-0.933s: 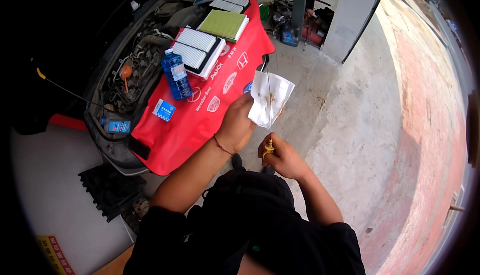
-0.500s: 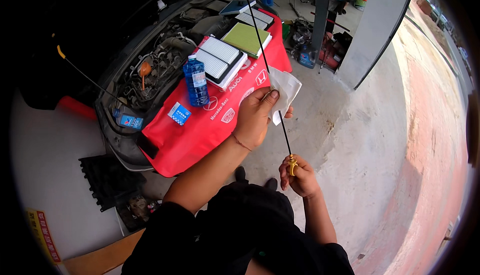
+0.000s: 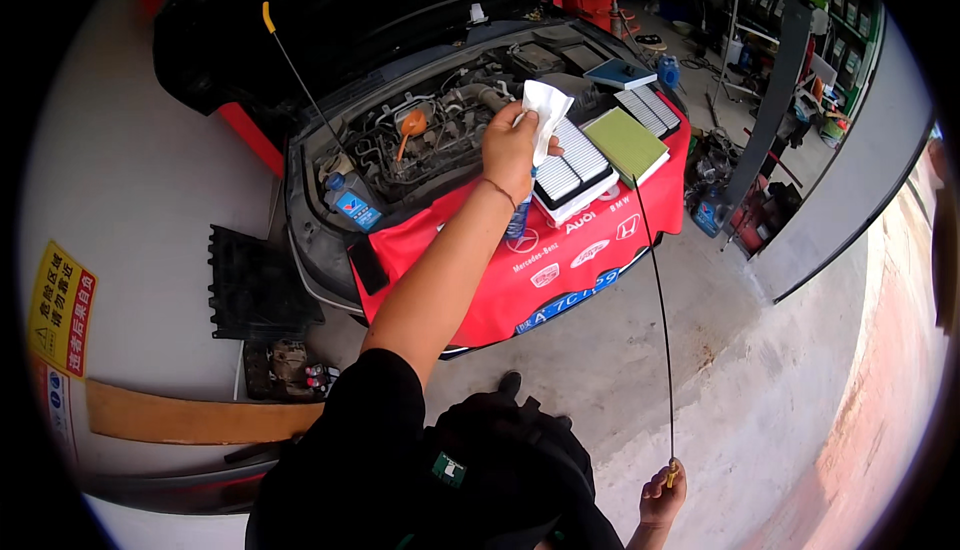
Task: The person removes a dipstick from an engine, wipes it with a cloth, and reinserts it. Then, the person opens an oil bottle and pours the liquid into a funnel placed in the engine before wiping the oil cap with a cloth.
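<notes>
Left hand (image 3: 512, 145) grips a white rag (image 3: 546, 110) far over the engine; right hand (image 3: 662, 495), near, pinches the dipstick (image 3: 655, 300) handle

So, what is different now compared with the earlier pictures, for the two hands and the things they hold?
The left hand has lifted the white paper off the dipstick and carried it forward, over the red cover. The right hand has drawn back and low, so the rod now stands free of the paper. Each hand keeps its own thing; the filters and the car have not changed.
</notes>
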A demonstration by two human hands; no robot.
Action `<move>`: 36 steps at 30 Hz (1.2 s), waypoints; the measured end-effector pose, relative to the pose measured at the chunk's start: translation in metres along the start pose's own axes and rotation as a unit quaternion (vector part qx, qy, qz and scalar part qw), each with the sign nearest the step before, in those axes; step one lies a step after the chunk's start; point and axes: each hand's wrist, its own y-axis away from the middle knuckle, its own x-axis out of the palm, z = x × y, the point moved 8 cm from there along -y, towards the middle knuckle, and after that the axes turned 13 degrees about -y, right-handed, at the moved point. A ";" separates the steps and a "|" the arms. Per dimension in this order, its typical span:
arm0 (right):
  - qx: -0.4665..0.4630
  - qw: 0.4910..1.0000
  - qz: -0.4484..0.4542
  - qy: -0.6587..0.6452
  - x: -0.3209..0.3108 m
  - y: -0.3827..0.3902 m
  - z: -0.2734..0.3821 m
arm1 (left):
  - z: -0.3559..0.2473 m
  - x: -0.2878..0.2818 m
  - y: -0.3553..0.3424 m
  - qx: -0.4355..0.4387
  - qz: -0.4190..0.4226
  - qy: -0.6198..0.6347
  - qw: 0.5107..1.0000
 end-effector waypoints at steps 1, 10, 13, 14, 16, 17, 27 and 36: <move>-0.033 0.999 0.021 0.032 0.012 0.000 0.009 | -0.002 -0.003 0.007 0.006 0.005 -0.012 1.000; -0.016 0.982 0.171 0.077 0.188 -0.068 -0.051 | 0.051 -0.111 0.031 -0.097 -0.007 0.153 0.983; 0.021 0.981 0.179 0.070 0.236 -0.085 -0.094 | 0.050 -0.156 0.030 -0.061 -0.050 0.092 0.993; 0.033 0.979 0.184 0.078 0.250 -0.092 -0.109 | 0.056 -0.174 0.029 -0.067 -0.054 0.080 0.993; 0.051 0.975 0.194 0.093 0.276 -0.109 -0.136 | 0.075 -0.209 0.033 -0.110 -0.084 0.095 0.986; 0.048 0.973 0.198 0.110 0.290 -0.117 -0.146 | 0.088 -0.226 0.035 -0.156 -0.079 0.102 0.979; 0.024 0.922 0.178 0.342 0.414 -0.181 -0.206 | 0.198 -0.321 -0.069 -0.259 -0.140 0.194 0.936; 0.059 0.854 0.305 0.417 0.535 -0.217 -0.256 | 0.274 -0.347 -0.155 -0.299 -0.167 0.216 0.914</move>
